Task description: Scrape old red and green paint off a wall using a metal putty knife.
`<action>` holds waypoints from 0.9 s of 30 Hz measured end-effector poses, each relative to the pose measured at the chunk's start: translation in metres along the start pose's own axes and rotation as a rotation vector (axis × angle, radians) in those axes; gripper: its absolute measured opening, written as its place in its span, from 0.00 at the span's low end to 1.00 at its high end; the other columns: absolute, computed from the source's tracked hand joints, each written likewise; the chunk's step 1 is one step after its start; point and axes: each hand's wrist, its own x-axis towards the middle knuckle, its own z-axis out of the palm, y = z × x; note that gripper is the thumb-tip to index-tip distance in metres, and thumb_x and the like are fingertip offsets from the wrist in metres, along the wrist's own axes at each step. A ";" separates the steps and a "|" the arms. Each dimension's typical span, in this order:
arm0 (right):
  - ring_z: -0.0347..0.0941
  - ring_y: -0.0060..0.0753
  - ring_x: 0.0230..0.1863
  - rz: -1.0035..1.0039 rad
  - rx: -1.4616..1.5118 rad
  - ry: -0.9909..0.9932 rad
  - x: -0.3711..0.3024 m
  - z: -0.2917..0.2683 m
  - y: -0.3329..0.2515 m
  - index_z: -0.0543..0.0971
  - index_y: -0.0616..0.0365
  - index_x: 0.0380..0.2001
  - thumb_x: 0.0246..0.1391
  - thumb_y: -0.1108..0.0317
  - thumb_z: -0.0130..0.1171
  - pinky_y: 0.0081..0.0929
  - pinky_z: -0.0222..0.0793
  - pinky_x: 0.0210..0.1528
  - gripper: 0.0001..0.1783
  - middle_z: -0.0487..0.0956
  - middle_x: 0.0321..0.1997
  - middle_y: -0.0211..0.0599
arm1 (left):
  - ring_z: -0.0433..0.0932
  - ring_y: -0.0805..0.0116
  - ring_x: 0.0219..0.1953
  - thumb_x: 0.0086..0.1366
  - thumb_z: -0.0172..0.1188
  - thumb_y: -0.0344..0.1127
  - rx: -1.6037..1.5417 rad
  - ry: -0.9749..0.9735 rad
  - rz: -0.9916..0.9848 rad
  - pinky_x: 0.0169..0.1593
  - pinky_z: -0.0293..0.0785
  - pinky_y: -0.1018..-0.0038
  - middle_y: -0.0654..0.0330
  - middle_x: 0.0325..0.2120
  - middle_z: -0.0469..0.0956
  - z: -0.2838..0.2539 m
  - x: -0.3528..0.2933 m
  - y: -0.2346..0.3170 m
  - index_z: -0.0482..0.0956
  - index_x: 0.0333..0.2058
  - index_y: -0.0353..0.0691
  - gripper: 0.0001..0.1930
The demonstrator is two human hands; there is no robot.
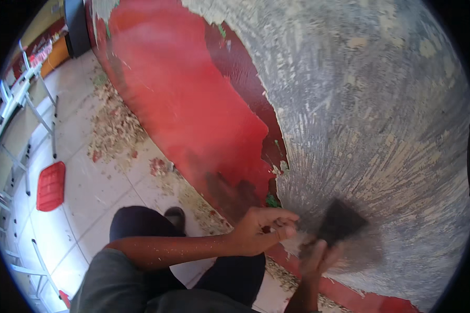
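Note:
My right hand (318, 258) grips a scraper (342, 221) with a wide dark blade, its handle mostly hidden in the fingers. The blade is in front of the rough grey stripped part of the wall (350, 104) and looks slightly blurred. Just left of it, my left hand (261, 229) is closed, thumb and fingertips drawn together. Whatever those fingers hold, if anything, I cannot make out. Beside that hand, the ragged edge of the red paint (193, 99) runs up the wall, with darker red and small green patches along it.
Flakes and crumbs (115, 125) lie along the wall's foot on the tiled floor (99, 203). A red plastic piece (51, 186) rests on the tiles at the left. Metal-legged furniture (26, 99) stands at the far left. A shoe (176, 218) shows near the debris.

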 end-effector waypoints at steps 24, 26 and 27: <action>0.68 0.46 0.44 0.381 0.123 -0.315 0.046 0.016 -0.116 0.48 0.73 0.56 0.55 0.79 0.38 0.39 0.63 0.49 0.26 0.63 0.47 0.55 | 0.69 0.83 0.35 0.71 0.39 0.51 -0.660 0.239 -0.196 0.41 0.67 0.80 0.68 0.34 0.74 0.033 0.038 0.024 0.73 0.41 0.37 0.22; 0.66 0.46 0.46 0.206 0.029 -0.274 0.046 0.018 -0.114 0.48 0.74 0.56 0.55 0.79 0.38 0.41 0.60 0.52 0.26 0.63 0.47 0.55 | 0.68 0.83 0.35 0.71 0.40 0.51 -0.566 0.292 -0.142 0.40 0.67 0.80 0.67 0.33 0.74 0.029 0.042 0.023 0.73 0.40 0.37 0.22; 0.64 0.47 0.49 0.232 0.043 -0.307 0.052 0.018 -0.118 0.47 0.74 0.56 0.55 0.78 0.39 0.41 0.57 0.55 0.27 0.62 0.48 0.56 | 0.68 0.83 0.35 0.71 0.40 0.51 -0.567 0.299 -0.154 0.40 0.67 0.80 0.67 0.33 0.74 0.032 0.040 0.022 0.73 0.40 0.37 0.22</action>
